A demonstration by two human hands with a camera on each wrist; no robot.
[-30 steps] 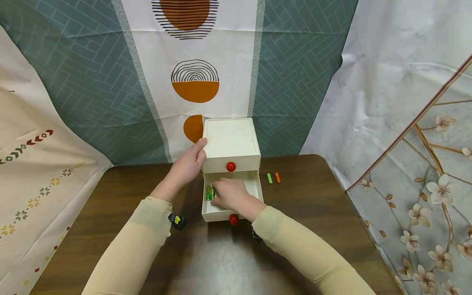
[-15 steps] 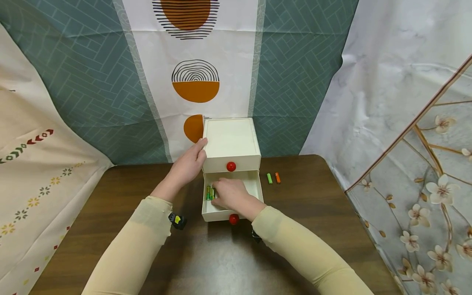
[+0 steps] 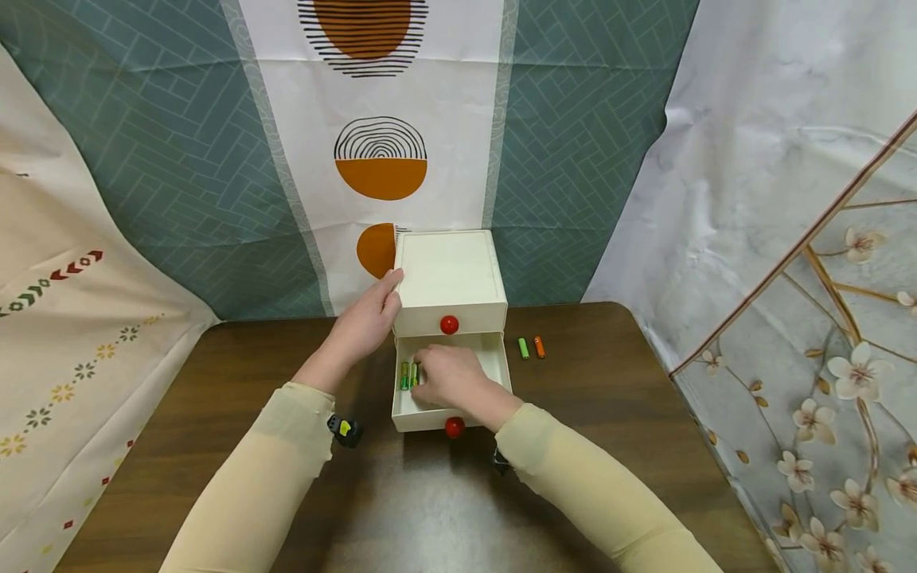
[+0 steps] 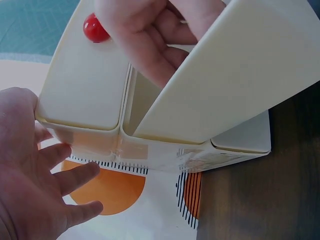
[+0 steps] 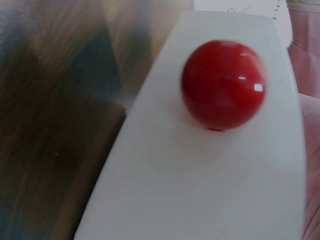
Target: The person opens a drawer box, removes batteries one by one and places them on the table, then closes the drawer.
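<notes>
A round red knob (image 5: 222, 85) on a white drawer front (image 5: 195, 185).

Here's the dark-brown wood-grain table (image 3: 609, 414), a boxy cream-white cabinet (image 3: 450, 270) standing toward its far edge, and right of that, a green cylindrical battery (image 3: 524, 348) beside an orange cylindrical battery (image 3: 540, 347)

a cream drawer box (image 3: 451, 267) stands upright, the red-knobbed drawer (image 3: 421, 422) below its top one pulled out; inside, i see two green batteries (image 3: 404, 376) side by side near the left wall.
</notes>
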